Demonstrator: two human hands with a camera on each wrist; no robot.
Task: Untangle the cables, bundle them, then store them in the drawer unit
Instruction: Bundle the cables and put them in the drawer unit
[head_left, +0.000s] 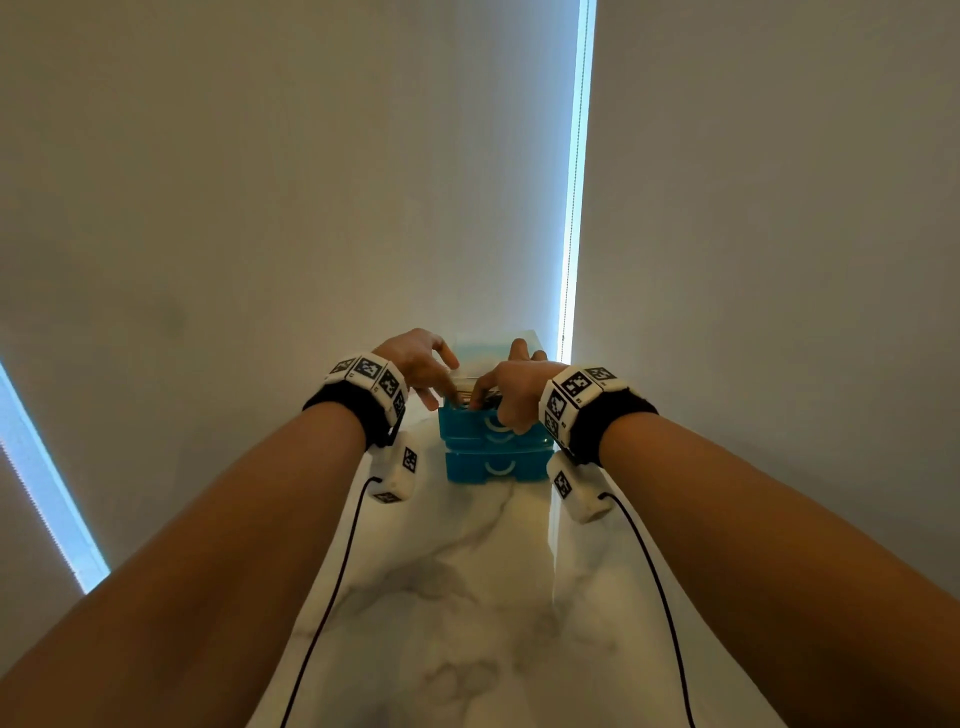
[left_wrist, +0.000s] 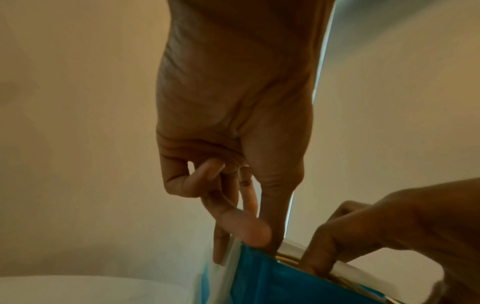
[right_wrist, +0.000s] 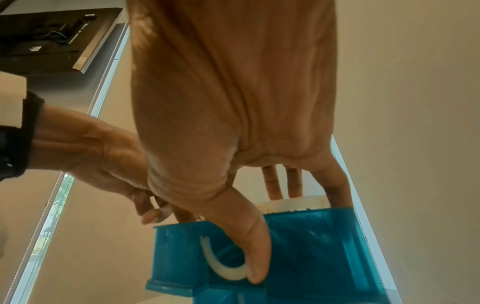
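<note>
A blue drawer unit (head_left: 498, 465) stands at the far end of the marble table. Its top drawer (head_left: 465, 422) (right_wrist: 311, 236) (left_wrist: 272, 277) is pulled out a little. My left hand (head_left: 441, 392) (left_wrist: 246, 232) reaches down with straight fingers into the drawer's left side. My right hand (head_left: 498, 402) (right_wrist: 246, 205) has its thumb on the drawer front beside the white handle (right_wrist: 221, 265); its fingers stretch over the drawer towards the unit's clear top. A bit of tan cable (left_wrist: 285, 258) shows inside the drawer between the hands; the rest is hidden.
The marble table (head_left: 467, 597) runs from me to the unit, with walls close behind and to the right. A bright window gap with a bead cord (head_left: 571, 208) is behind the unit. Thin black leads (head_left: 332, 587) hang from both wrist cameras.
</note>
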